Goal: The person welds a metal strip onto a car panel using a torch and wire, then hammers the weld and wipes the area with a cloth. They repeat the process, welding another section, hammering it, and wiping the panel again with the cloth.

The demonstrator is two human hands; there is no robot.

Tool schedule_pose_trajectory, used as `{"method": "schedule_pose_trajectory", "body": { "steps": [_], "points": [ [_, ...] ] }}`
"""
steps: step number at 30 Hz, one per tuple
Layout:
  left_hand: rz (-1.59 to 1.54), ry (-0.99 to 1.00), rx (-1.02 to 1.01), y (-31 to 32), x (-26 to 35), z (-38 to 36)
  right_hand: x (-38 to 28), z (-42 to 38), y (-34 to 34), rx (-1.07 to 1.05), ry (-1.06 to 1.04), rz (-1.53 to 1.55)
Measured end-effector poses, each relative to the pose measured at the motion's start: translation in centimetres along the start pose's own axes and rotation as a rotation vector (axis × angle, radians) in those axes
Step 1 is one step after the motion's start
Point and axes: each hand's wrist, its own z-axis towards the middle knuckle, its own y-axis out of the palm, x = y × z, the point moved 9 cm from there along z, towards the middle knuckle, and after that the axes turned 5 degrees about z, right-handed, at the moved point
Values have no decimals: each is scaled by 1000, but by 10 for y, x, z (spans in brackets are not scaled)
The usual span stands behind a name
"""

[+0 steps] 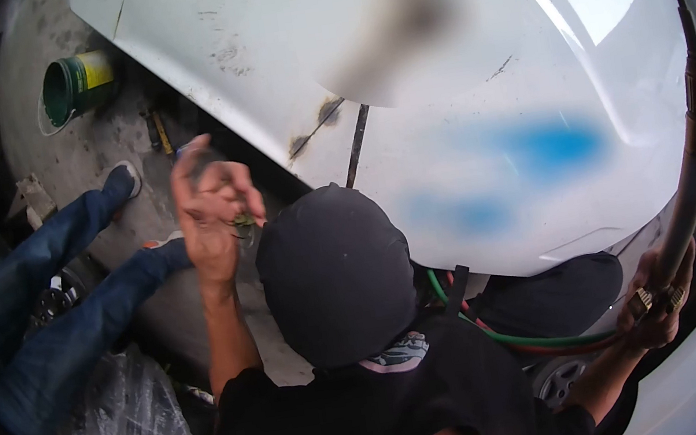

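Neither of my hands can be made out as mine. A person in a black cap [339, 277] and black shirt [333, 424] fills the lower middle, seen from above. The bare arms both join that person's sleeves. One hand [215, 187] is raised at the left, fingers partly bent and blurred. At the right, the other hand [661, 294] is around a thick hose or cable bundle [689, 178] with brass-coloured fittings [640, 303]. A large white car panel [255, 61] with dark marks lies beyond the cap.
Another person's jeans-clad legs [33, 253] extend from the left. A green bucket [93, 80] is on the concrete floor [152, 187]. Clear plastic sheeting [128, 426] lies at lower left. Green and red hoses [526, 341] run below the panel, near a wheel [558, 382].
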Motion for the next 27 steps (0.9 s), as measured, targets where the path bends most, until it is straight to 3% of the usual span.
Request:
{"method": "schedule_pose_trajectory", "body": {
  "steps": [1, 2, 4, 10, 19, 27],
  "points": [
    [-29, -140, -228, 31, -7, 0, -3, 1, 6, -31, -22, 32],
    [-30, -135, -229, 42, -2, 5, -7, 1, 11, -31, -27, 32],
    [95, -363, -335, 65, -22, 10, -5, 1, 9, 11, 30, -77],
    [-21, -486, -434, 85, -34, 8, -10, -12, 7, -64, 63, -174],
    [-103, -504, -396, 90, -65, 1, -14, -18, 18, -12, 106, -134],
    [-141, -437, -345, 91, -59, -10, -6, -6, 58, -297, 240, -163]
  ]
}}
